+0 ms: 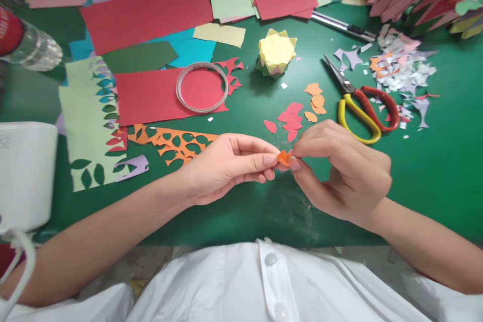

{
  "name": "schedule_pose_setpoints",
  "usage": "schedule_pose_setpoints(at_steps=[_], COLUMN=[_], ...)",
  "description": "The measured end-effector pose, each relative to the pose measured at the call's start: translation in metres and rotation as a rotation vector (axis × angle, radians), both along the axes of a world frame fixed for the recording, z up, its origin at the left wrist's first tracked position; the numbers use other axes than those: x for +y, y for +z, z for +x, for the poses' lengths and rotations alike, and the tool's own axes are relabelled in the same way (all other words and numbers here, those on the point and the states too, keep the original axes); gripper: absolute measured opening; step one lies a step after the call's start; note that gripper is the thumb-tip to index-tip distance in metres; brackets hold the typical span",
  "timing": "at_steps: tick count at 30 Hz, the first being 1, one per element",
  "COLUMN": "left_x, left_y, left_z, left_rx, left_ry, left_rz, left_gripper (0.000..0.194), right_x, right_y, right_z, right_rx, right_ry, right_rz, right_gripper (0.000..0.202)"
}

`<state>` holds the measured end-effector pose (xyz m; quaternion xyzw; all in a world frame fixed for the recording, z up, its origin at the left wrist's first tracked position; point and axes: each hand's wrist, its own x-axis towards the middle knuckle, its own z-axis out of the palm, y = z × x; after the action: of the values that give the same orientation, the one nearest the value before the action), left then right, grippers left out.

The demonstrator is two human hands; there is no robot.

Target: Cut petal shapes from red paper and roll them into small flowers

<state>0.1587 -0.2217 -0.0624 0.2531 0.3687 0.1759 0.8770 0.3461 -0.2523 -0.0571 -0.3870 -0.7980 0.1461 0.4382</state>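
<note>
A small folded orange paper petal is pinched between my two hands near the front of the table. My left hand grips its left side with thumb and fingers closed. From the right, the thumb and index finger of my right hand close on its other edge. Just beyond lie loose red paper petals and orange paper petals. Further back stands a yellow paper flower with a green base. Scissors with one red and one yellow handle rest partly open on the right.
A tape roll lies on red paper. Cut-out sheets in orange and pale green are at left, near a white device and a bottle. Paper scraps and a pen lie right. Coloured sheets line the back.
</note>
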Motion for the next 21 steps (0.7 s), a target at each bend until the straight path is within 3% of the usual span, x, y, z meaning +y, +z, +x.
schedule_pose_setpoints(at_steps=[7, 14, 21], left_x=[0.0011, -0.0001, -0.0023], left_y=[-0.0005, -0.0014, -0.0011], left_z=[0.0000, -0.0002, 0.0021], left_rx=[-0.029, -0.067, -0.010], left_ry=[0.020, 0.055, 0.101], left_rz=[-0.033, -0.039, -0.020], left_gripper=[0.006, 0.005, 0.003], right_x=[0.0005, -0.0018, -0.0006], right_y=[-0.0012, -0.0079, -0.0012], right_z=[0.0038, 0.0035, 0.0021], right_rx=[-0.006, 0.142, -0.007], right_ry=[-0.022, -0.040, -0.015], right_rz=[-0.021, -0.002, 0.043], right_gripper=[0.019, 0.025, 0.016])
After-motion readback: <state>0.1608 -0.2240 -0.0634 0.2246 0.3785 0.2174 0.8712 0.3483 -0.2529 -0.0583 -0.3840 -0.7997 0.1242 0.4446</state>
